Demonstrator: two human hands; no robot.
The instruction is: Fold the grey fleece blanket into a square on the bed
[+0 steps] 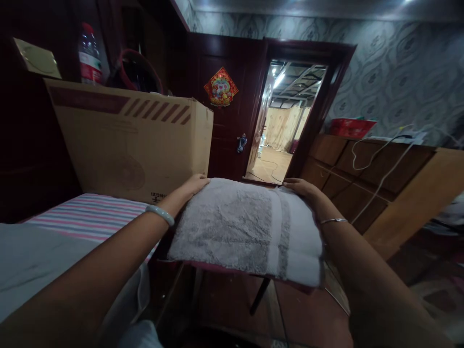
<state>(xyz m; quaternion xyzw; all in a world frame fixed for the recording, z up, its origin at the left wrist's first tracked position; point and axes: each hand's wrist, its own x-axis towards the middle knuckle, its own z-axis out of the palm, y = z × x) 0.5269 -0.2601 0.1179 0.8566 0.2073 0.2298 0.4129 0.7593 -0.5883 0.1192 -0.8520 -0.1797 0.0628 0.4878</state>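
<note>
A folded grey towel (246, 229) lay flat across a small dark red stool (253, 275) just right of the striped bed (87, 215), its long axis running left to right and its pale band toward the right end. Smoothing seemed in hand; lifting it next would likely call for gripping both far corners. The left hand (194, 184) and right hand (300, 186) rested on those corners, fingers together, flat.

I see the towel (246, 227) lying on a small surface (253, 280) straight ahead, my left grip (194, 185) on its far left corner, my right grip (299, 186) on its far right one. The bed (83, 217) lies left, a cardboard box (134, 145) standing on it. The door (224, 111) stands behind, a cabinet (362, 169) to the right.
</note>
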